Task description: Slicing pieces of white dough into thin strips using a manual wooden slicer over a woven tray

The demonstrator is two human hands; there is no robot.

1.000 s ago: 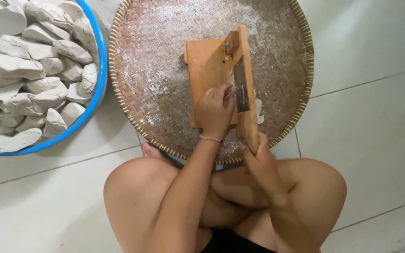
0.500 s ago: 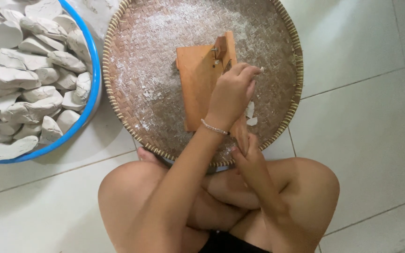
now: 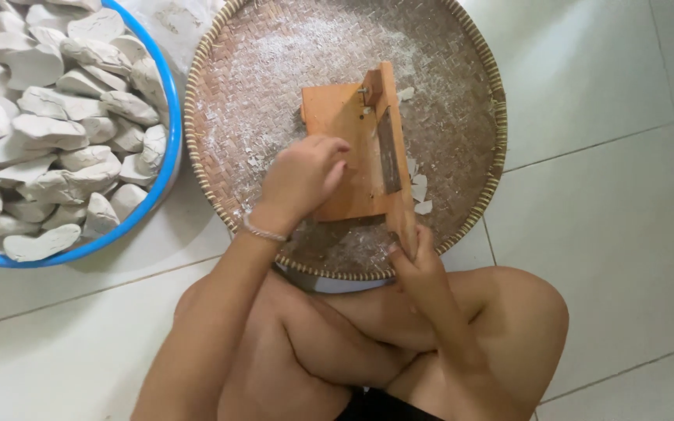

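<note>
A wooden slicer board (image 3: pixel 352 117) with a metal blade (image 3: pixel 389 152) lies tilted on a round woven tray (image 3: pixel 274 70) dusted with white powder. My left hand (image 3: pixel 302 178), with a thin bracelet at the wrist, rests on the board just left of the blade, fingers curled. Anything under the palm is hidden. My right hand (image 3: pixel 415 261) grips the board's lower handle end at the tray's near rim. A few thin white slices (image 3: pixel 419 191) lie on the tray right of the blade.
A blue-rimmed basin (image 3: pixel 167 140) heaped with several whitish lumps (image 3: pixel 48 132) stands left of the tray, touching it. My crossed bare legs (image 3: pixel 337 343) fill the bottom of the view. White floor tiles (image 3: pixel 610 210) spread to the right.
My left hand has slid from over the blade back to the left side of the board. My right hand keeps its grip on the handle end.
</note>
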